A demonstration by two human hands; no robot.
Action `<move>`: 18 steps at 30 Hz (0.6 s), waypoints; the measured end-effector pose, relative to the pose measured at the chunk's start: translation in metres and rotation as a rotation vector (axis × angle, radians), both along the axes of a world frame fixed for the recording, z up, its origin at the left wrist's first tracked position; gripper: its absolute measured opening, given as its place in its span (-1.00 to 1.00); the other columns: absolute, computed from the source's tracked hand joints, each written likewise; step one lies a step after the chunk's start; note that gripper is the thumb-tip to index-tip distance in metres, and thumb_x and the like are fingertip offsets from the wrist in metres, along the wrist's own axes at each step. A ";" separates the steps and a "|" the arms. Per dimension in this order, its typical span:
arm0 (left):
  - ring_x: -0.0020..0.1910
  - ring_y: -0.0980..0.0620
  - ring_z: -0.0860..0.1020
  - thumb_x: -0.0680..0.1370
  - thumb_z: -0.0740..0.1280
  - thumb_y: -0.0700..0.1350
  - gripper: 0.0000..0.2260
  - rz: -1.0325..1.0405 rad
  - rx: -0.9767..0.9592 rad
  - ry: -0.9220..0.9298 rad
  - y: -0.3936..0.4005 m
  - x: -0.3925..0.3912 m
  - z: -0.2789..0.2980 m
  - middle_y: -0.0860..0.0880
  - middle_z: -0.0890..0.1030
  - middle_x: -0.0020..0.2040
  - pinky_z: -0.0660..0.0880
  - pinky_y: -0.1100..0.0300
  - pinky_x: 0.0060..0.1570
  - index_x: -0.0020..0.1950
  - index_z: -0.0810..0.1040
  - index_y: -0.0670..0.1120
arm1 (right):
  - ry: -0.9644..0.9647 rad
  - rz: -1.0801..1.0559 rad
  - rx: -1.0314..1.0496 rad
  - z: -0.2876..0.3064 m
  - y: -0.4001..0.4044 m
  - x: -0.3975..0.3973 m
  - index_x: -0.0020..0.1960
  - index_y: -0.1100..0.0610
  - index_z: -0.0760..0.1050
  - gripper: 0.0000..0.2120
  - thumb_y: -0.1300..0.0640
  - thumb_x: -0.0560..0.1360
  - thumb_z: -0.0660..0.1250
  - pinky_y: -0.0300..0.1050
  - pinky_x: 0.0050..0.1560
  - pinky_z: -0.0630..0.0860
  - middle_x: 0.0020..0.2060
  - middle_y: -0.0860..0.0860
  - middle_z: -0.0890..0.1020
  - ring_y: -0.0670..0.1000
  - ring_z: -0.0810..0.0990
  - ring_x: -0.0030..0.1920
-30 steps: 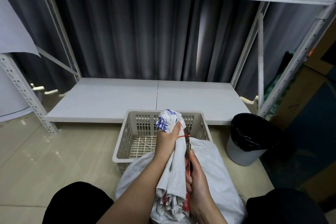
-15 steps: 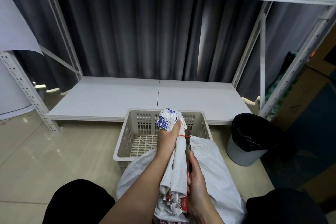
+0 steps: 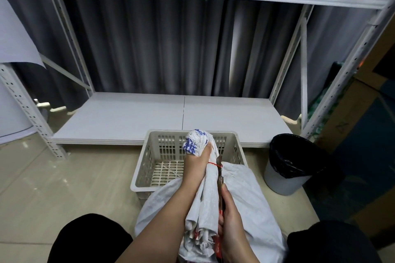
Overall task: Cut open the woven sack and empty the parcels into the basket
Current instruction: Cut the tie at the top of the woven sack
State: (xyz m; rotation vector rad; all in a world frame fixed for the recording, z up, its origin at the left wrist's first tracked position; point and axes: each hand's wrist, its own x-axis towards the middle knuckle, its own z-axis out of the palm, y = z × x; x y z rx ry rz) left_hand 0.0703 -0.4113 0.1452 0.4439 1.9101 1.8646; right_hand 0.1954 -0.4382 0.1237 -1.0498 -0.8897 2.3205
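- At six o'clock in the view, between the person's knees, the woven sack [image 3: 239, 200] stands on the floor, full and rounded, its neck gathered upward and tied with a red string [image 3: 214, 164].
- Left hand [image 3: 197, 161] grips the bunched neck just below the printed top; its fingers are clamped round the cloth.
- Right hand [image 3: 229, 218], at five o'clock of the neck, has its fingers curled round the red handle of the scissors [image 3: 220, 179], whose blades run up along the neck and reach the string.
- Judging by this, the cutting step is under way: the string looks uncut and the sack closed.
- Touching the sack at twelve o'clock, the basket [image 3: 141, 179] holds no parcels that I can see, so opening, tipping and emptying are all left.
- At two o'clock of the sack stands a bin [image 3: 286, 181] with a black liner; beyond the basket lies the low white shelf [image 3: 128, 117].
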 end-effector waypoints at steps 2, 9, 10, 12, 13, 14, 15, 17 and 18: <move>0.22 -0.03 0.53 0.58 0.30 -0.12 -0.72 -0.001 -0.003 -0.001 0.000 0.000 0.000 -0.09 0.58 0.21 0.39 0.20 0.20 0.28 0.51 -0.14 | 0.012 -0.003 -0.011 0.006 -0.001 0.002 -0.27 0.11 0.60 -0.63 -0.16 0.44 0.26 -0.32 -0.61 0.11 -0.65 -0.01 0.30 -0.10 0.23 -0.67; 0.09 0.07 0.53 0.57 0.32 -0.10 -0.75 -0.062 -0.022 0.025 -0.002 0.004 0.005 0.03 0.56 0.02 0.35 0.30 0.07 0.22 0.55 -0.12 | 0.045 0.008 0.068 0.011 0.010 0.002 -0.48 0.04 0.38 -0.56 -0.17 0.48 0.27 -0.34 -0.62 0.03 -0.69 -0.04 0.22 -0.12 0.13 -0.71; 0.06 0.08 0.53 0.56 0.32 -0.09 -0.76 -0.069 -0.033 0.038 -0.001 0.004 0.004 0.04 0.57 0.00 0.36 0.30 0.06 0.20 0.56 -0.12 | 0.055 0.010 0.079 0.008 0.014 0.001 -0.50 0.03 0.38 -0.54 -0.16 0.50 0.25 -0.32 -0.59 0.04 -0.68 -0.05 0.22 -0.12 0.14 -0.69; 0.01 0.12 0.52 0.56 0.32 -0.08 -0.80 -0.066 -0.023 0.053 -0.003 0.004 0.004 0.08 0.56 -0.04 0.35 0.31 0.04 0.16 0.57 -0.08 | 0.069 0.010 0.144 0.011 0.017 -0.003 -0.36 0.03 0.52 -0.64 -0.25 0.39 0.34 -0.23 -0.49 0.16 -0.52 0.02 0.37 -0.06 0.27 -0.55; 0.00 0.13 0.52 0.57 0.32 -0.09 -0.82 -0.063 -0.014 0.058 -0.004 0.004 0.005 0.09 0.56 -0.05 0.34 0.31 0.03 0.14 0.57 -0.06 | 0.084 0.013 0.188 0.013 0.017 -0.006 -0.24 0.03 0.59 -0.64 -0.28 0.31 0.39 -0.17 -0.41 0.25 -0.38 0.08 0.45 -0.01 0.36 -0.43; -0.01 0.14 0.52 0.57 0.31 -0.09 -0.83 -0.061 -0.014 0.064 -0.004 0.003 0.005 0.09 0.56 -0.05 0.34 0.31 0.03 0.14 0.57 -0.05 | 0.100 0.001 0.206 0.014 0.018 -0.009 -0.15 0.05 0.62 -0.61 -0.27 0.29 0.42 -0.11 -0.31 0.35 -0.25 0.12 0.50 0.04 0.43 -0.31; -0.01 0.13 0.52 0.57 0.31 -0.08 -0.82 -0.060 -0.019 0.069 -0.004 0.002 0.005 0.09 0.57 -0.05 0.35 0.31 0.03 0.15 0.57 -0.05 | 0.099 -0.016 0.199 0.018 0.017 -0.011 -0.09 0.09 0.63 -0.61 -0.23 0.33 0.42 -0.04 -0.19 0.43 -0.16 0.17 0.55 0.10 0.50 -0.21; 0.00 0.12 0.54 0.56 0.32 -0.08 -0.82 -0.065 -0.027 0.079 -0.004 0.002 0.004 0.08 0.57 -0.07 0.38 0.29 0.04 0.14 0.58 -0.06 | 0.100 -0.037 0.144 0.019 0.020 -0.014 0.02 0.19 0.63 -0.63 -0.10 0.47 0.29 0.06 0.06 0.49 -0.05 0.22 0.64 0.17 0.59 -0.02; -0.01 0.10 0.55 0.56 0.32 -0.08 -0.83 -0.068 -0.036 0.084 -0.004 0.002 0.004 0.10 0.57 -0.09 0.39 0.28 0.04 0.12 0.58 -0.05 | 0.109 -0.027 0.129 0.018 0.021 -0.013 0.03 0.19 0.62 -0.62 -0.11 0.46 0.29 0.05 0.05 0.49 -0.07 0.23 0.65 0.18 0.60 -0.04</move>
